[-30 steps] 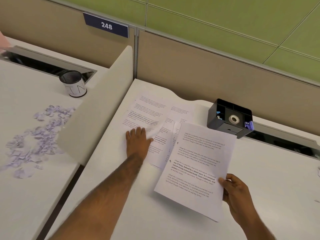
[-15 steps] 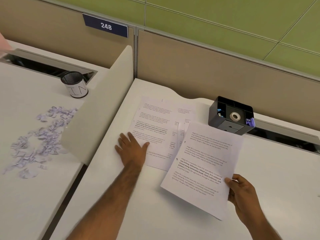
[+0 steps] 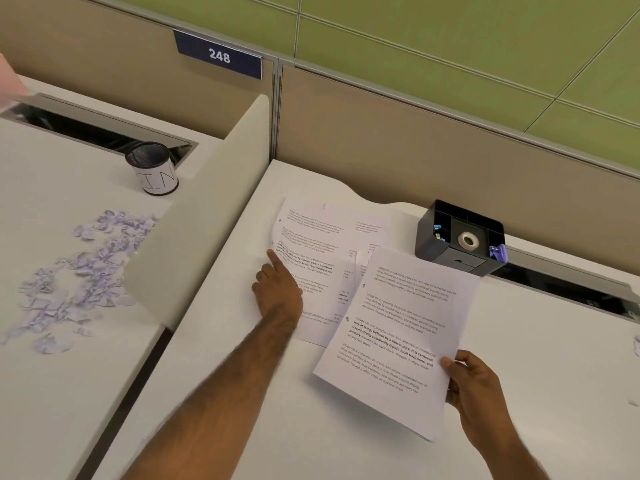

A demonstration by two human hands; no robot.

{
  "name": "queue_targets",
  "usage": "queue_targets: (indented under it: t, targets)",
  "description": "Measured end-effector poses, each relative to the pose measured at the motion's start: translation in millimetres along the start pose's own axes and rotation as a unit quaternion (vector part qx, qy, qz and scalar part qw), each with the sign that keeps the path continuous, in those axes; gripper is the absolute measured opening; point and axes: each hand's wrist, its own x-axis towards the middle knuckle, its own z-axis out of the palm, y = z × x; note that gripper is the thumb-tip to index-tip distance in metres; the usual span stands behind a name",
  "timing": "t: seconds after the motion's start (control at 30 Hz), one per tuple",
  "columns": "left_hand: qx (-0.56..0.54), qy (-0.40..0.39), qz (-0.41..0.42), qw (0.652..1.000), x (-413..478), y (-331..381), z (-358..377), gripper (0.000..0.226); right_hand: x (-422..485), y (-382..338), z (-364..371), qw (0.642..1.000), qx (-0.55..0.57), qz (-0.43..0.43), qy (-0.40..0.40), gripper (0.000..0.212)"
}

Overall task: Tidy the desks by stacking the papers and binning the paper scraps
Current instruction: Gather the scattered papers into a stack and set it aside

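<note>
On the right desk, held sheet was pinched at its near edge by right hand. Loose sheets were touched at left edge by left hand, index out; actual grip could not be told. Paper scraps were strewn on left desk.

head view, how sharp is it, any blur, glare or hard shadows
Head view: the left forearm is smeared by motion and the left hand is slightly soft. Head view: bold lines on the held sheet read clearly, but the fine print is fuzzy. Head view: the light is even, with no glare and only a faint shadow under that sheet on the desk. Head view: a pink blur at the left edge is unidentifiable.
</note>
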Motion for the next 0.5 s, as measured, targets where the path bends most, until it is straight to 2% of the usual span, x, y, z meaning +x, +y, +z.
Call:
queue_targets:
  t: [0.17, 0.3, 0.5]
  targets:
    - [-0.058, -0.042, -0.032, 0.997, 10.1, 3.6, -5.3, 0.114, -2.6, 0.7, -0.4, 1.0, -0.002, -0.002, -0.003, 0.014]
    - [-0.045, -0.024, -0.05, 0.997, 11.3, 4.1, -9.9, 0.114, -3.7, 0.1, -1.5, 1.0, 0.004, -0.004, -0.002, 0.012]
    - [-0.024, -0.014, -0.026, 0.999, 6.0, 2.9, -12.6, 0.126, -4.1, 3.7, -3.8, 1.0, 0.014, -0.004, 0.002, 0.013]
